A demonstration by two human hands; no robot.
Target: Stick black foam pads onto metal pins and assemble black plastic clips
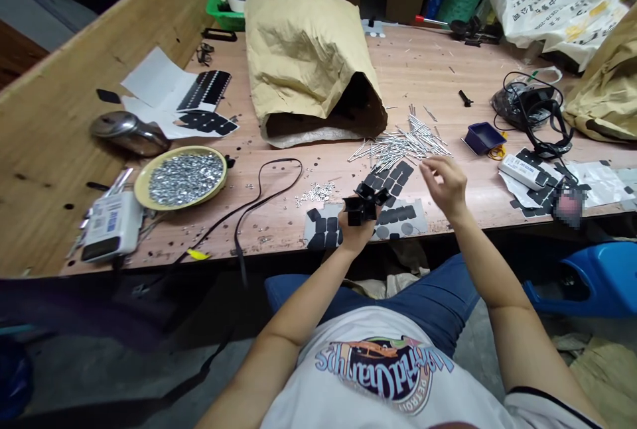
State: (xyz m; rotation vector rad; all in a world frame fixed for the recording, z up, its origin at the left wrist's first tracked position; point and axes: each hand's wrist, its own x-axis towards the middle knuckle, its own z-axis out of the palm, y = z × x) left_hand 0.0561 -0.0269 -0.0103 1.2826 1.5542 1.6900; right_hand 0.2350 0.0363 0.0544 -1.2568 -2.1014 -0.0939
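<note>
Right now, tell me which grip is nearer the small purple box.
Right. The right grip is left of the purple box and closer to the wearer's body; the left grip, holding the black parts, is much farther left.

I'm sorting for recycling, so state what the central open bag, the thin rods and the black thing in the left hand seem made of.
Open bag: matte tan, probably paper, given its crisp creases.
Thin rods: likely metal, silvery with bright glints.
Black thing in the left hand: perhaps moulded plastic, dark, thin-walled, slightly shiny; rubber remains possible.
</note>
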